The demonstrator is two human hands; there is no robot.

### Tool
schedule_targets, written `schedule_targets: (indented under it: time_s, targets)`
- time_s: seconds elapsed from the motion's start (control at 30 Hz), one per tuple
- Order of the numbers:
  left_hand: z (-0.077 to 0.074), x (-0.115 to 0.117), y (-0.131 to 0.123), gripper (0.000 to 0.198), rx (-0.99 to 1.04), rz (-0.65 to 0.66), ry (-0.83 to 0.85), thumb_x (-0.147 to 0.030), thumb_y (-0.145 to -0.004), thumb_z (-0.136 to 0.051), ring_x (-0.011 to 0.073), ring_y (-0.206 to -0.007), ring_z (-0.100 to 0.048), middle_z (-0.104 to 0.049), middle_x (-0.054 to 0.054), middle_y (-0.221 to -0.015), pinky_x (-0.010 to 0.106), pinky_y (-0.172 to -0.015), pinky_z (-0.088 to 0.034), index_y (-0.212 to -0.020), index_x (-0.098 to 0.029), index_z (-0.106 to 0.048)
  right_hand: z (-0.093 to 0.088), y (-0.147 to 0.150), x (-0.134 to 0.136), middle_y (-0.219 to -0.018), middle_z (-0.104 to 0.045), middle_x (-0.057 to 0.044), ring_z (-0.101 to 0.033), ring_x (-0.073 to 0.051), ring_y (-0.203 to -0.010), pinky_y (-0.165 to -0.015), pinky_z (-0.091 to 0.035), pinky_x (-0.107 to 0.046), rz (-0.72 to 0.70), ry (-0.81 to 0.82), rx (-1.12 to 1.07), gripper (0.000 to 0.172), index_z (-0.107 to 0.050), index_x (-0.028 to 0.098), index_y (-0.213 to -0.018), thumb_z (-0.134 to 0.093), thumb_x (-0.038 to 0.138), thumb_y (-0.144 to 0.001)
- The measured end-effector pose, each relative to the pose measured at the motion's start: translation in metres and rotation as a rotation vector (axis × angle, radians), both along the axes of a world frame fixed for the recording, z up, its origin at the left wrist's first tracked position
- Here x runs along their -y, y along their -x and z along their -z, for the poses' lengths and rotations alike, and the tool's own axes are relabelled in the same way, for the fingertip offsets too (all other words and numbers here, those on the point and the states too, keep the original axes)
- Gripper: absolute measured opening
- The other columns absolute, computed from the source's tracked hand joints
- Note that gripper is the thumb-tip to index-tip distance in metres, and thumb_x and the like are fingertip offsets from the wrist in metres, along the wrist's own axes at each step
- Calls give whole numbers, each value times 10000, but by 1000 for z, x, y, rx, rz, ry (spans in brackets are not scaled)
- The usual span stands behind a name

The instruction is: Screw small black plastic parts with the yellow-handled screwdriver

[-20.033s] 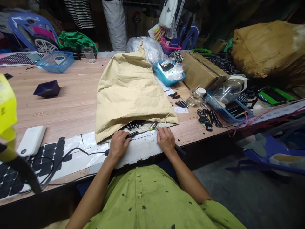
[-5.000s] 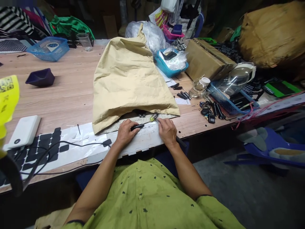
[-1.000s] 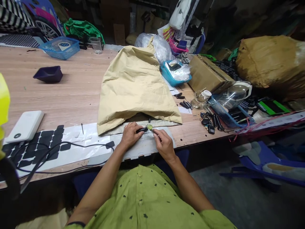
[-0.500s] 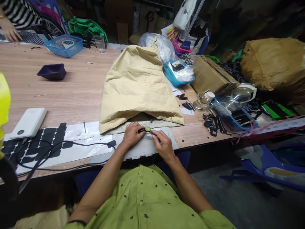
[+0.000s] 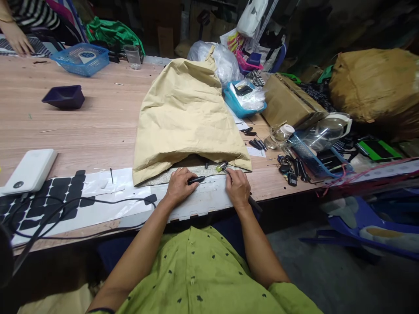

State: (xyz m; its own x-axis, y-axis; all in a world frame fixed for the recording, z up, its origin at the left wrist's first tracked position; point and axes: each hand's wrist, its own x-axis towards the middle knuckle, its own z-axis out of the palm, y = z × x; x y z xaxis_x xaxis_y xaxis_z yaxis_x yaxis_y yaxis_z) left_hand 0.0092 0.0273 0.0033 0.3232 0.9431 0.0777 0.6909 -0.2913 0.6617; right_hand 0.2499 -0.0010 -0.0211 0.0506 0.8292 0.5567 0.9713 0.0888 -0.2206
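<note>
My left hand (image 5: 179, 185) rests at the table's front edge, thumb and fingers closed on a slim black rod-shaped piece (image 5: 197, 179) that points right. My right hand (image 5: 238, 187) is wrapped round a small hammer (image 5: 221, 167), whose head has a yellow-green end and a metal part. Its dark handle comes out below the palm. Beneath both hands lies a pale, flat board (image 5: 199, 200). Just beyond them, a small dark cylinder (image 5: 206, 165) stands by the open mouth of a beige cloth bag (image 5: 190, 117).
At left are a white power bank (image 5: 31, 170) with a black cable and a sheet of black pads (image 5: 62, 196). A purple tray (image 5: 65, 97) and blue basket (image 5: 80, 60) sit farther back, near another person's hand (image 5: 18, 39). Keys (image 5: 291, 178) and a jug (image 5: 327, 133) are at right.
My right hand has moved right with the hammer, whose head is now away from the black piece. My left hand still holds that piece in nearly the same place.
</note>
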Motion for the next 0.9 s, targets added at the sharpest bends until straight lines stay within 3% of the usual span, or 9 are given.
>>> schedule_targets:
  time_s: [0.2,0.4,0.57,0.73,0.9]
  targets:
    - [-7,9,7,143,41,104,-16,-299,-783,-716,255,-965,-557,-655,43,-932,426,-919,-449,-897,-238,-777,-2,6,1,-897,-648,-82,-558,-234,-853,-795,-439,-334,15,6,23,253,-711,211,-1093,-508,164,-949]
    - [-7,63,18,139,53,385,-107,-267,-761,-736,325,-1243,-500,-628,68,-1295,503,-1063,-412,-894,-262,-775,-4,8,2,-907,-641,-83,-553,-235,-856,-789,-436,-335,25,19,29,254,-707,211,-1096,-499,167,-958]
    - [0,89,25,210,-18,418,-223,-232,-830,-685,355,-1330,-453,-560,91,-1457,536,-1079,-406,-1017,-274,-771,-5,9,3,-907,-638,-85,-548,-238,-857,-778,-434,-338,21,36,34,255,-701,210,-1107,-494,173,-963]
    - [-3,92,26,159,-111,478,-259,-209,-839,-680,347,-1338,-463,-557,106,-1473,527,-1076,-421,-974,-247,-755,-6,10,4,-909,-640,-84,-549,-235,-857,-776,-432,-336,23,35,44,260,-697,209,-1117,-492,167,-963]
    - [5,98,24,77,-201,494,-289,-219,-801,-733,357,-1360,-448,-526,110,-1526,528,-1089,-416,-878,-218,-729,-5,10,3,-929,-643,-86,-548,-233,-868,-768,-425,-335,12,48,46,264,-689,206,-1133,-496,164,-959]
